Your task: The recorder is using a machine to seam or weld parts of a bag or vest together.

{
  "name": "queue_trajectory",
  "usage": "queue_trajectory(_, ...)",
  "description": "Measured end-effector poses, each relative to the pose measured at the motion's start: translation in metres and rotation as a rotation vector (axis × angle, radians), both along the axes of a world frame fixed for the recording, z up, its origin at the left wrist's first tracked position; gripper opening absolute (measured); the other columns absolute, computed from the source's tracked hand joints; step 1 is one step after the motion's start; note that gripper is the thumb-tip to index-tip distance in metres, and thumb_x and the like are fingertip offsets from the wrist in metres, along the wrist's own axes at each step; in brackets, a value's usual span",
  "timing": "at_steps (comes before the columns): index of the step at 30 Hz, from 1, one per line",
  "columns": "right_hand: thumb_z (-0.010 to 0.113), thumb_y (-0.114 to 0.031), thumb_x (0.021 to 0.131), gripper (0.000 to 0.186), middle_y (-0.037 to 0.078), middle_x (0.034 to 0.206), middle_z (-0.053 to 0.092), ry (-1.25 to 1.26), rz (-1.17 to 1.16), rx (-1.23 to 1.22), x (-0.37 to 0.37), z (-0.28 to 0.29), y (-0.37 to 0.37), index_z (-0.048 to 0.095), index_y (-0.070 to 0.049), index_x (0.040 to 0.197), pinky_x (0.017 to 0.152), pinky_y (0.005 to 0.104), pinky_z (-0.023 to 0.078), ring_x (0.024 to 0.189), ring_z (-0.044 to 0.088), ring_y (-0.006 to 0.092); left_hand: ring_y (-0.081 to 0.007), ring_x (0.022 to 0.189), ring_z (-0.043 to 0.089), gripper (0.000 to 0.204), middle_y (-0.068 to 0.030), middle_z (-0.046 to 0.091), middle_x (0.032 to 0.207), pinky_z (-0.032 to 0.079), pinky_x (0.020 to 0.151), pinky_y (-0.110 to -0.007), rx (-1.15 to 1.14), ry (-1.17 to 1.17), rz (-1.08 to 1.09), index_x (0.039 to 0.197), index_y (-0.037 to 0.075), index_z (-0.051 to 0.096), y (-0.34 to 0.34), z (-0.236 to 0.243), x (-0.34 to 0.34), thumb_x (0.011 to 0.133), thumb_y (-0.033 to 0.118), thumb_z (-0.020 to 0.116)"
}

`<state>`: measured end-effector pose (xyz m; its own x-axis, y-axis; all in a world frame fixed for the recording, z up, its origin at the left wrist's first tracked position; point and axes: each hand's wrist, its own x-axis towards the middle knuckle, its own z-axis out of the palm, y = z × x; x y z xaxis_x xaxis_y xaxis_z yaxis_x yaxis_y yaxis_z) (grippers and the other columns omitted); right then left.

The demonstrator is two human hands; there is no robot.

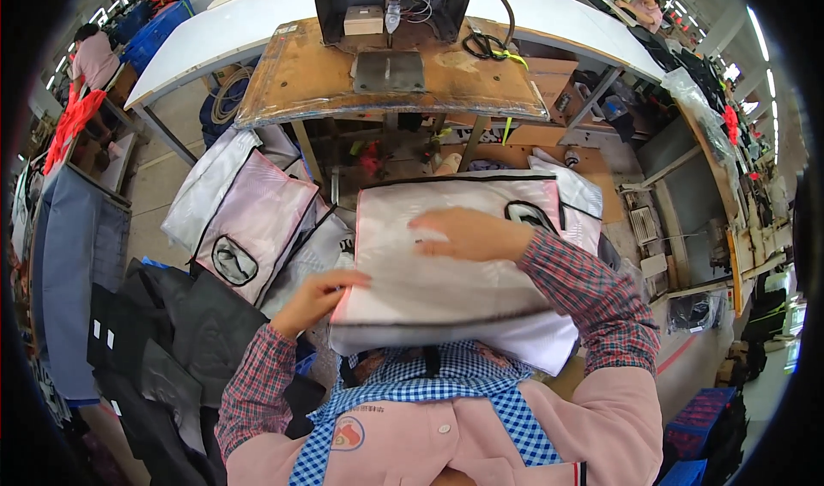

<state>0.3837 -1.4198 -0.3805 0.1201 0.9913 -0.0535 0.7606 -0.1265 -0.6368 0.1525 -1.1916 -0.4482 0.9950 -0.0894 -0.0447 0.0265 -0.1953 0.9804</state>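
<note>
Across my lap lies a pale, see-through sheet panel (403,289) with black binding along its far and near edges and pink along its left side. A black-rimmed oval opening (531,217) shows near its far right corner. At the panel's left edge, my left hand (319,301) is closed, with the edge between thumb and fingers. My right hand (474,235), slightly blurred, lies over the panel's upper middle with fingers stretched out. More white material (549,340) hangs out under the near edge.
Left of me lie a similar panel (266,194) with an oval window and black sheets (197,323). Ahead stands a worn wooden worktable (300,74) carrying a machine (390,23). White tables (566,31) stretch behind it. A grey-covered stand (73,271) is at far left.
</note>
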Motion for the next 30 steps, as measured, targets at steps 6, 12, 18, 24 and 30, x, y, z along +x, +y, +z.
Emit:
queue_trajectory(6,0.059,-0.035,0.091,0.052,0.021,0.124,0.057,-0.108,-0.062,0.076,-0.048,0.07,-0.051,0.05,0.001,0.128,0.095,0.0404,0.045,0.113,0.055,0.0362,-0.0104,0.083,0.06,0.022,-0.0035,0.069,0.091,0.048,0.077,-0.024,0.059,-0.159,0.24,0.108,-0.004,0.064,-0.02,0.024,0.074,0.095,0.011,0.055)
queue_trajectory(12,0.059,-0.022,0.092,0.024,0.016,0.091,0.066,-0.394,-0.55,0.397,-0.008,0.037,-0.056,0.061,-0.002,0.105,0.07,0.0394,0.05,0.081,0.063,0.0351,-0.0047,0.08,0.054,0.021,0.0026,0.066,0.089,0.046,0.074,-0.02,-0.08,-0.015,0.195,0.109,-0.004,0.064,-0.036,0.031,0.128,0.096,0.01,0.053)
queue_trajectory(18,0.053,-0.029,0.095,0.024,0.016,0.071,0.063,-0.463,-0.542,0.443,0.053,0.041,-0.024,0.057,-0.006,0.09,0.055,0.0448,0.047,0.064,0.062,0.0362,-0.0068,0.086,0.057,0.026,-0.0002,0.067,0.095,0.047,0.08,-0.023,0.048,-0.197,0.244,0.113,-0.004,0.063,-0.02,0.091,0.167,0.098,0.014,0.052)
queue_trajectory(24,0.05,-0.034,0.097,0.033,0.019,0.065,0.061,-0.483,-0.532,0.411,0.09,0.055,0.009,0.057,-0.005,0.082,0.057,0.0485,0.047,0.063,0.06,0.0398,-0.0084,0.075,0.061,0.029,-0.0014,0.067,0.091,0.051,0.073,-0.023,-0.142,-0.124,0.43,0.111,0.003,0.066,0.002,0.139,0.199,0.096,0.026,0.059)
queue_trajectory(30,0.051,-0.033,0.096,0.035,0.022,0.072,0.063,-0.401,-0.533,0.374,0.117,0.07,0.033,0.062,-0.002,0.086,0.063,0.0489,0.048,0.07,0.061,0.0412,-0.0075,0.074,0.059,0.026,-0.0009,0.065,0.087,0.05,0.068,-0.022,-0.2,-0.093,0.459,0.099,0.002,0.066,0.029,0.134,0.236,0.093,0.027,0.064)
